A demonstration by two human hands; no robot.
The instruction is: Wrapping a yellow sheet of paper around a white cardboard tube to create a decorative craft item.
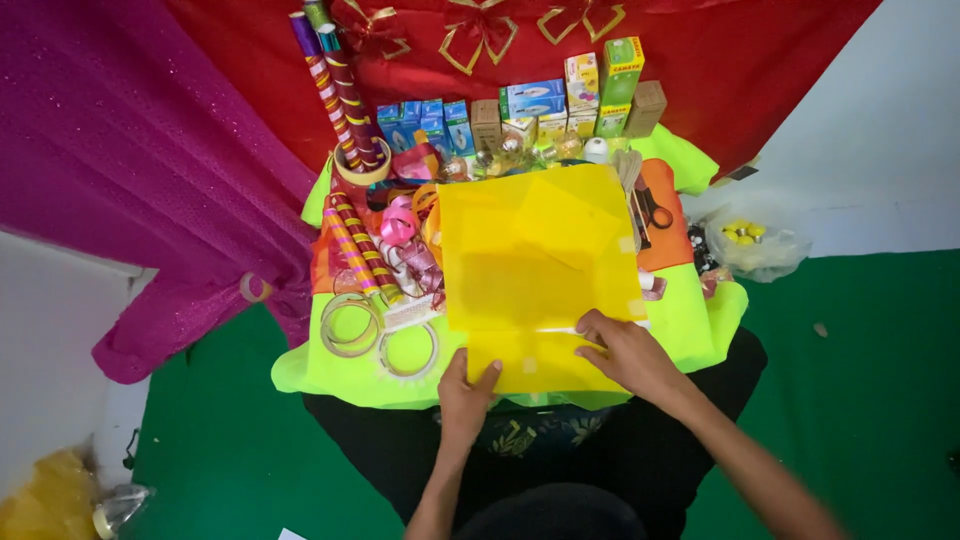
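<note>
A yellow wrapping sheet (535, 270) lies folded over something flat on the neon green cloth (690, 320) of a low table. My left hand (465, 390) presses the sheet's near edge with fingers and thumb on it. My right hand (625, 350) lies flat on the sheet's near right part, fingers along a strip of clear tape across the fold. Neither hand has lifted anything.
Two clear tape rolls (375, 335) lie left of the sheet beside striped wrapping paper rolls (345, 100) and curled ribbons (405, 240). Small boxes (530, 105) line the back. Scissors (650, 210) lie to the right. A clear plastic bag (755, 240) sits on the green floor.
</note>
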